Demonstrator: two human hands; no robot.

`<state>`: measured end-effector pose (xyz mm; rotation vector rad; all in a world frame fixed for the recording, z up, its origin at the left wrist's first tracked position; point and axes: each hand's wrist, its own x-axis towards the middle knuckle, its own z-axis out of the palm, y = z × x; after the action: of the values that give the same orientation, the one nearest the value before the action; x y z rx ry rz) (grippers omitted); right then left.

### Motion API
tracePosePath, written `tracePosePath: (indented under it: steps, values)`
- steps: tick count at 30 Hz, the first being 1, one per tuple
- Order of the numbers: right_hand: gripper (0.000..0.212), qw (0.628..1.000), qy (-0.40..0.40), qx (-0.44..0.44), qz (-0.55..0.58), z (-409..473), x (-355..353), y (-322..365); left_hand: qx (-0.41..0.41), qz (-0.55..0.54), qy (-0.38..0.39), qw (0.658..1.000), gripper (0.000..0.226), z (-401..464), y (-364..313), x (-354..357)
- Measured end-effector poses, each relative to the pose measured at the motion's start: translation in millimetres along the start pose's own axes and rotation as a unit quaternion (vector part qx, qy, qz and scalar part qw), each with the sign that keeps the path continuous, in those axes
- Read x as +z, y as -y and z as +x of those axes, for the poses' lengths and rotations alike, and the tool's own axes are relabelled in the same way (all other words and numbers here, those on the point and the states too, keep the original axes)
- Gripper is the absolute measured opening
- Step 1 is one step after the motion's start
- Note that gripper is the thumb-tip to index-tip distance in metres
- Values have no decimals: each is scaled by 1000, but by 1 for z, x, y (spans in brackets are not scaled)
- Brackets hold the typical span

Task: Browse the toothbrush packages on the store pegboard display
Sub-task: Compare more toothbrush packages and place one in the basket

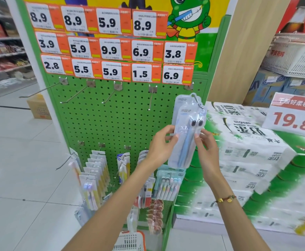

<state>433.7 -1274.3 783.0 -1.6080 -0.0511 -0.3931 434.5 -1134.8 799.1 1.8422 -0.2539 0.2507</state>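
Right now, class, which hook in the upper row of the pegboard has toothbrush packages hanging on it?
The rightmost hook, where the blue toothbrush packages hang, held by the left hand and right hand. The other four hooks in that row are bare.

A pale blue toothbrush package (186,131) hangs upright at centre right of the frame from a peg hook (196,98) on the green pegboard (112,115), with another like it just behind. It is clear plastic over blue brushes with two dark round heads. More toothbrush packages (93,180) hang in rows along the lower centre of the board.
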Motion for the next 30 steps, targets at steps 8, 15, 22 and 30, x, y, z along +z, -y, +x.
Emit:
tracePosePath:
  steps: [8,15,22,30]
  values:
    - [11,997,47,-23,49,-17,-12,18,34,-47,13,998,19,-24,-10,-10]
    - [36,988,136,-59,52,-28,6,49,-1,-85,7,996,21,-53,-9,-34]
    - [26,992,119,29,42,-50,43,31,-91,-79,-32,992,20,-100,22,-53]
    - [17,977,179,116,-1,-83,66,6,-197,-61,-13,978,22,-152,49,-76]
